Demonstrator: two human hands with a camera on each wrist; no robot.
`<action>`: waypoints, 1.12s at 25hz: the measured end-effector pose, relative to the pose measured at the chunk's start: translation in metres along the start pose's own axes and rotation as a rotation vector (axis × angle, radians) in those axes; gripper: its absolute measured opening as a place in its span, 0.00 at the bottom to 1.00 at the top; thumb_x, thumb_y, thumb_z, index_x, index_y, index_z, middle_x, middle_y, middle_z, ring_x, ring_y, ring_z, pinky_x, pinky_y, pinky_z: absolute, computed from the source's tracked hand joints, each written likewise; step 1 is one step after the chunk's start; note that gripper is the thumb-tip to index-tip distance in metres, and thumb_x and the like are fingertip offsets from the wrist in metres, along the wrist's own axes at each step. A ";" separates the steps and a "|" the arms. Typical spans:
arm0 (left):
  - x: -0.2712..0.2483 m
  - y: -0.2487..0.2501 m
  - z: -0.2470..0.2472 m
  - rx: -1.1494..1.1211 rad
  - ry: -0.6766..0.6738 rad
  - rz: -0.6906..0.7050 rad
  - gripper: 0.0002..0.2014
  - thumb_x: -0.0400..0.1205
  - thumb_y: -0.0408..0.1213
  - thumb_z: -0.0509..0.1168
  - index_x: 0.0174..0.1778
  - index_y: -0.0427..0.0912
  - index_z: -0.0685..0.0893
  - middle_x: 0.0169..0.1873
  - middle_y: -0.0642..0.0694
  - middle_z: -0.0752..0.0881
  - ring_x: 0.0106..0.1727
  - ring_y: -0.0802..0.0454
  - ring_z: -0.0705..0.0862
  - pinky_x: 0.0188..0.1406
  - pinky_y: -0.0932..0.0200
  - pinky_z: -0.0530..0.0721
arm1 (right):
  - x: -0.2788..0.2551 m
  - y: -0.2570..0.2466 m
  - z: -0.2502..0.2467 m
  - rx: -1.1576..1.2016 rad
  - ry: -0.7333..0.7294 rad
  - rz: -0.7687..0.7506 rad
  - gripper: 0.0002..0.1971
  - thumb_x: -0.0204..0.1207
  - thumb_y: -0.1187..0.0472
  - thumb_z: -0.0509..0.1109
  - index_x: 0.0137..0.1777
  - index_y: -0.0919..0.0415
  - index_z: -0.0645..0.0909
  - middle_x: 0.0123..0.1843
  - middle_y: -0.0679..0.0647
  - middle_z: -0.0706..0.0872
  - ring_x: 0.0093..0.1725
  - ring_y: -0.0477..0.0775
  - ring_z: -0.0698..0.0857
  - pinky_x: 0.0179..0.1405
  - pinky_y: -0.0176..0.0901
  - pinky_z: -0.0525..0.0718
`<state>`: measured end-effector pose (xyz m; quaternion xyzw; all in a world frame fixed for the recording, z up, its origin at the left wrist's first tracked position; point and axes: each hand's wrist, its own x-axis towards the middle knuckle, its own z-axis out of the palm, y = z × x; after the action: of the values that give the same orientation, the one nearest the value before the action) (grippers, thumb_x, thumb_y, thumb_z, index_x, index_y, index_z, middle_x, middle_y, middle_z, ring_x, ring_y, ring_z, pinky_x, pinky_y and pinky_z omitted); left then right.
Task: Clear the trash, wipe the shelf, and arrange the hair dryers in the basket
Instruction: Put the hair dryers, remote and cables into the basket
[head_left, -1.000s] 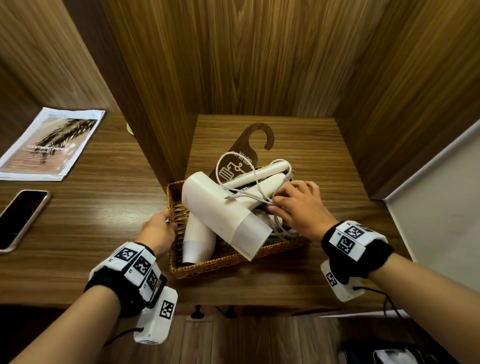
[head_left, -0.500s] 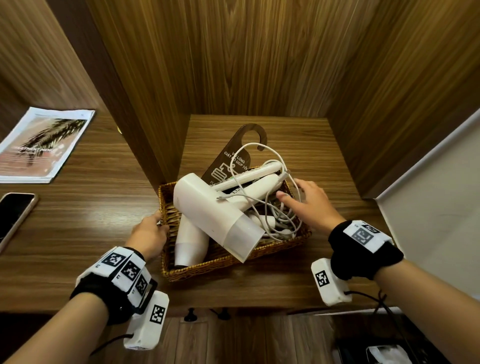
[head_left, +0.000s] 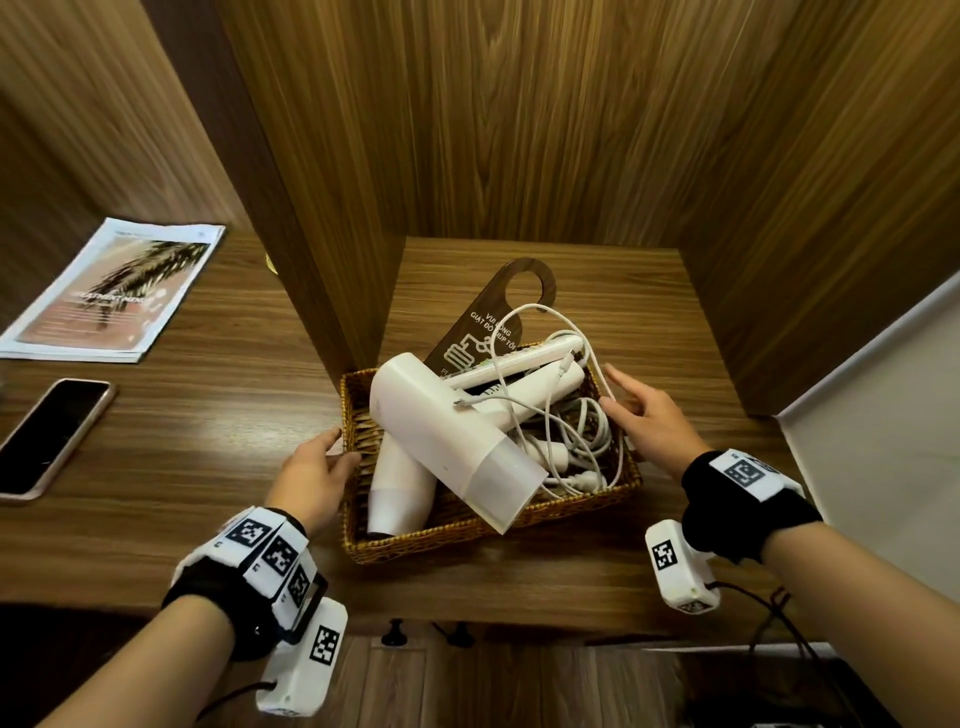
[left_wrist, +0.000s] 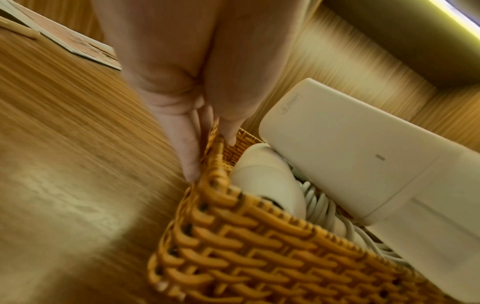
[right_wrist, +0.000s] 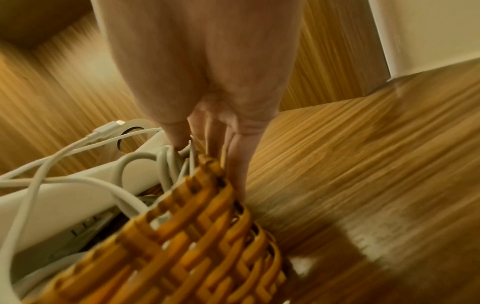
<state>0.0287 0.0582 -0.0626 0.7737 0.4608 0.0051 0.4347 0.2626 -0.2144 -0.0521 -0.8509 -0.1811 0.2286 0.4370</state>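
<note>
My right grip (head_left: 649, 421) left the cables (head_left: 589, 434) and spread against the basket (head_left: 467, 538), my left grip (head_left: 311, 475) pinching its opposite rim, seemingly ready to shift it.

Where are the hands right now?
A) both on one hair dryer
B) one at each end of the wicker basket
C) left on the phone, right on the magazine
B: the left hand pinches the left rim of the basket, the right hand lies against its right side.

We are recording a wooden shelf (head_left: 649, 322) carrying a wicker basket (head_left: 467, 535) at frame centre. A phone (head_left: 52, 436) and a brochure (head_left: 109, 291) are lying at left.
</note>
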 end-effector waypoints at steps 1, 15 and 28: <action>-0.005 -0.001 -0.001 -0.043 0.041 0.004 0.19 0.81 0.39 0.65 0.69 0.47 0.76 0.53 0.40 0.88 0.49 0.41 0.87 0.48 0.43 0.88 | 0.002 0.001 0.000 0.021 0.006 0.026 0.22 0.81 0.57 0.66 0.75 0.55 0.74 0.70 0.53 0.83 0.68 0.51 0.81 0.71 0.56 0.78; -0.046 -0.038 -0.037 0.110 0.256 -0.021 0.13 0.77 0.36 0.70 0.57 0.41 0.88 0.53 0.42 0.91 0.57 0.47 0.87 0.59 0.53 0.85 | -0.044 -0.025 0.035 -0.115 -0.144 0.064 0.11 0.82 0.64 0.63 0.47 0.48 0.83 0.43 0.55 0.90 0.35 0.48 0.86 0.25 0.34 0.85; -0.024 -0.115 -0.149 0.188 0.224 -0.004 0.11 0.78 0.35 0.70 0.55 0.42 0.90 0.46 0.41 0.92 0.27 0.53 0.82 0.25 0.67 0.80 | -0.103 -0.061 0.169 0.044 -0.075 0.132 0.11 0.82 0.64 0.62 0.50 0.51 0.85 0.41 0.55 0.91 0.32 0.53 0.87 0.17 0.35 0.78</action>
<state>-0.1276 0.1636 -0.0388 0.8048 0.5065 0.0474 0.3059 0.0783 -0.1208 -0.0645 -0.8419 -0.1360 0.2924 0.4326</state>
